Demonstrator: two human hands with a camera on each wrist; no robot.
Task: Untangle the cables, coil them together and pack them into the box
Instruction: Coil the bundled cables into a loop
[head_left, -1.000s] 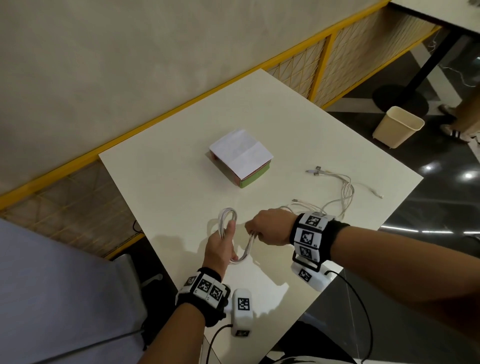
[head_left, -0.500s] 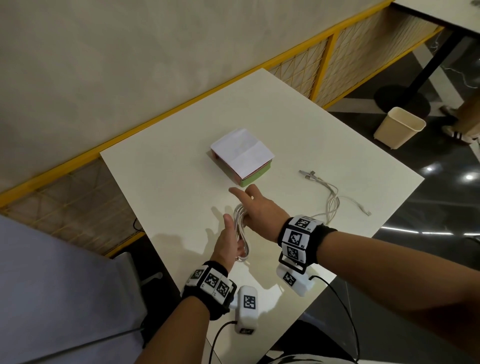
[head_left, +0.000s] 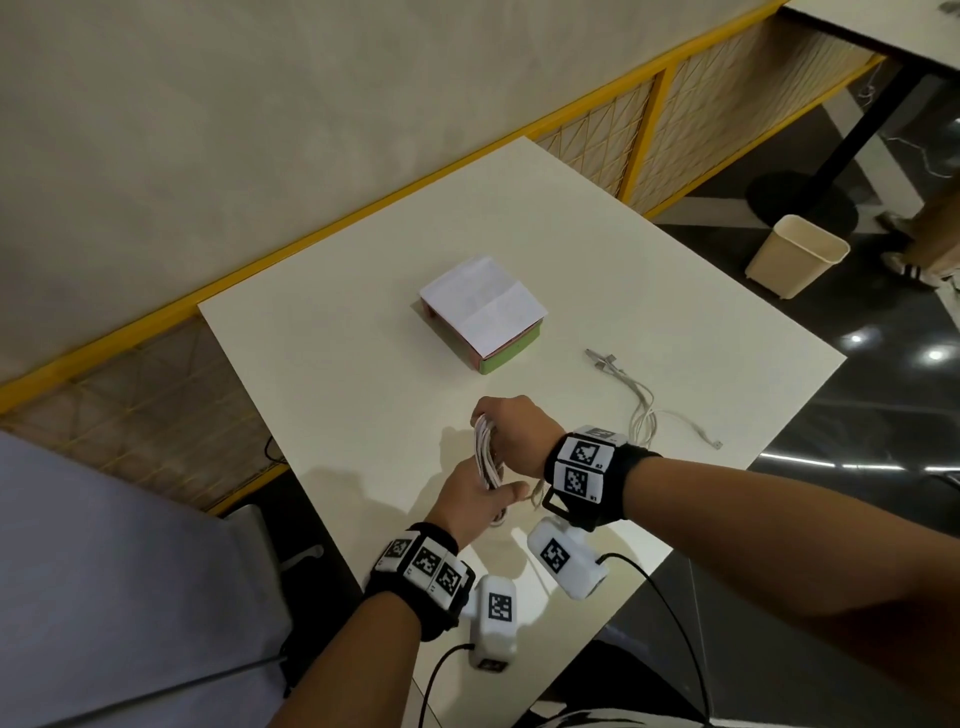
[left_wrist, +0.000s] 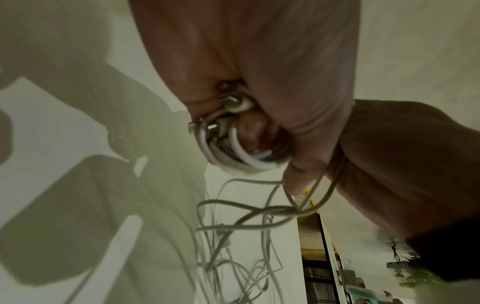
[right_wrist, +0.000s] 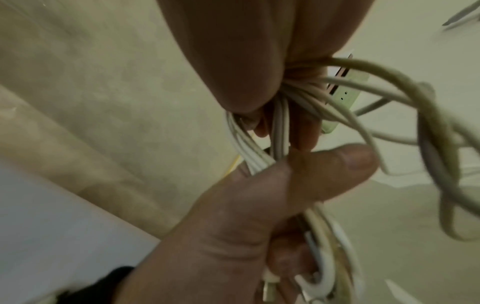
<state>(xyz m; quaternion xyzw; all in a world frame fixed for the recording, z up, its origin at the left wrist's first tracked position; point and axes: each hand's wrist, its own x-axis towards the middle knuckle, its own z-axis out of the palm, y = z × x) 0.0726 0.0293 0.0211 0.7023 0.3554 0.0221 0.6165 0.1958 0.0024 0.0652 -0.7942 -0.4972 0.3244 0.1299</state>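
**Head view: both hands on the coil above the table's near edge**

Nearest the camera, the left hand (head_left: 470, 499) grips the lower end of the coil (head_left: 485, 457) of white cables, thumb pressed across the strands and fingers curled round them. In the left wrist view the looped ends and metal plugs bulge out of that fist. Just beyond, the right hand (head_left: 511, 434) curls over the coil's upper end, fingers closed round the bundle. Loose cable (head_left: 644, 410) trails from the hands to the right across the table (head_left: 322, 364), its plugs lying apart on the surface. Farther back, mid-table, sits the box (head_left: 485, 314), green and pink sided, a white creased sheet covering its top. Beyond the table's far right corner a bin (head_left: 797, 254) stands on the dark floor.
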